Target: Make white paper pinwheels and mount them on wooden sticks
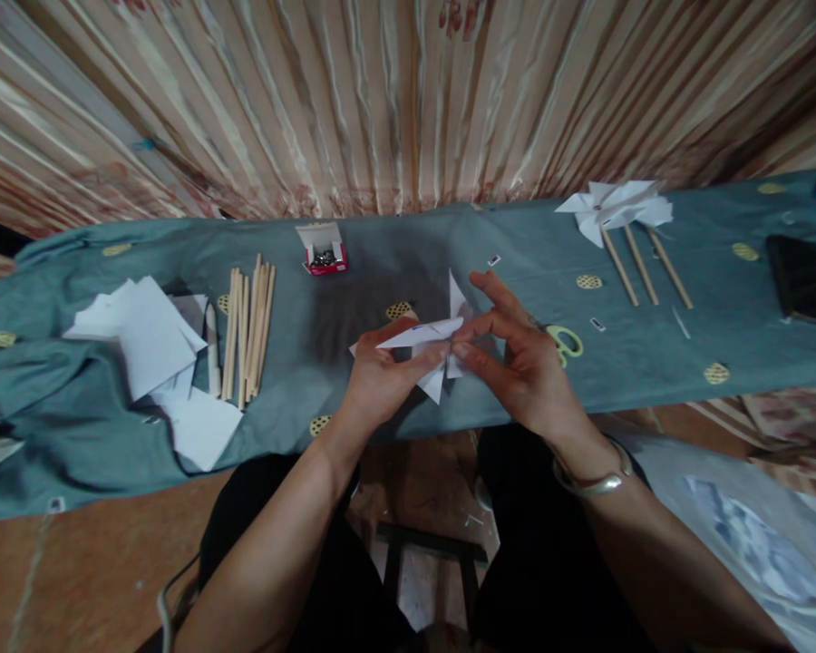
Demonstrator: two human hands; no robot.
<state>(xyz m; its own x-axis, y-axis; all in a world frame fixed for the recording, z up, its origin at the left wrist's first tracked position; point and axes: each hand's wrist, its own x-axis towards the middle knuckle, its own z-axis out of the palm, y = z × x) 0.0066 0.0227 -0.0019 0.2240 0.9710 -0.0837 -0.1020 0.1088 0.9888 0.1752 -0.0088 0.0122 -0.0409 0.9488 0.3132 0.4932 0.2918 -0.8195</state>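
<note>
Between my hands, above the cloth-covered table, is a white paper pinwheel [428,334] with folded, pointed blades. My left hand [384,372] grips it from the left, thumb pressed near its middle. On the other side, my right hand [517,363] pinches at the centre with thumb and index finger, its other fingers lifted. Whether a small pin sits in that pinch is hidden. Green-handled scissors [568,343] lie just beyond my right hand, partly covered by it. An opened small red box [326,263] of metal pins stands behind my left hand.
Left on the green tablecloth [286,317] lie several wooden sticks [248,331], a white marker [213,349] and loose paper sheets [153,336]. Finished pinwheels [618,209] on sticks rest at the back right, near a dark phone [803,279]. A pleated curtain [381,109] hangs behind.
</note>
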